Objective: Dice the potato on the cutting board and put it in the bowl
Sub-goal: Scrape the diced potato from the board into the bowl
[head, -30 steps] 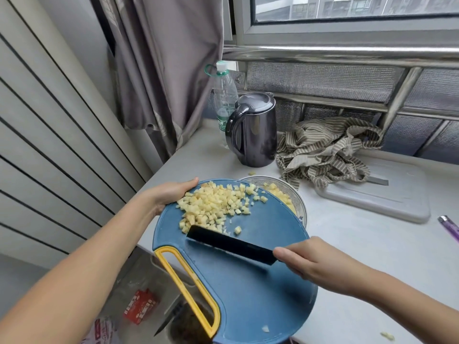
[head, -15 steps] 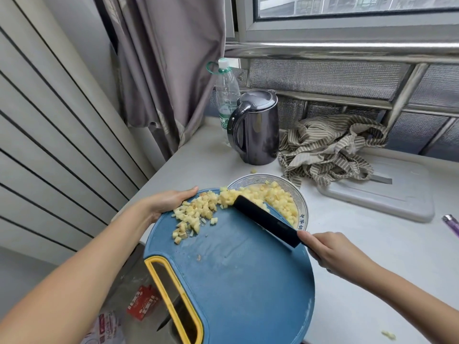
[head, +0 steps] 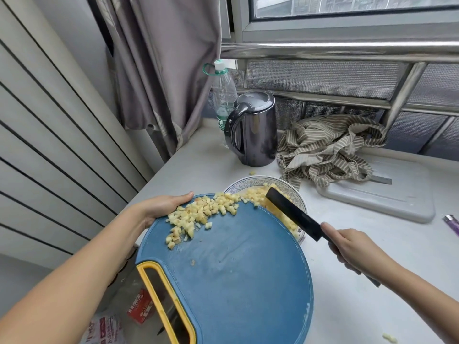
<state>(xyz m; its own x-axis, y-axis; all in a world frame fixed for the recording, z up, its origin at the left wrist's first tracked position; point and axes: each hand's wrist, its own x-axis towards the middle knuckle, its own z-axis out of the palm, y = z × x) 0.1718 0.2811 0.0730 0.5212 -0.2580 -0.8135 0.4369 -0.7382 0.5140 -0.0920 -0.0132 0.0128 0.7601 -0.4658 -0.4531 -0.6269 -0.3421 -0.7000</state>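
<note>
Pale yellow diced potato cubes (head: 198, 217) lie on the far left of the round blue plastic cutting board (head: 236, 269); more fill the patterned white ceramic bowl (head: 248, 183).
The board's far edge overlaps the bowl's near rim. Left hand (head: 161, 207) grips the board's far-left edge, thumb on top; fingers beneath, cannot tell how they lie. Right hand (head: 347, 247) curls round the handle of the black-bladed knife (head: 293, 214), blade tip over the bowl. Behind on the white counter (head: 372, 294): dark grey electric kettle (head: 255, 130), clear plastic bottle (head: 223, 95), crumpled striped cloth (head: 327, 145).
</note>
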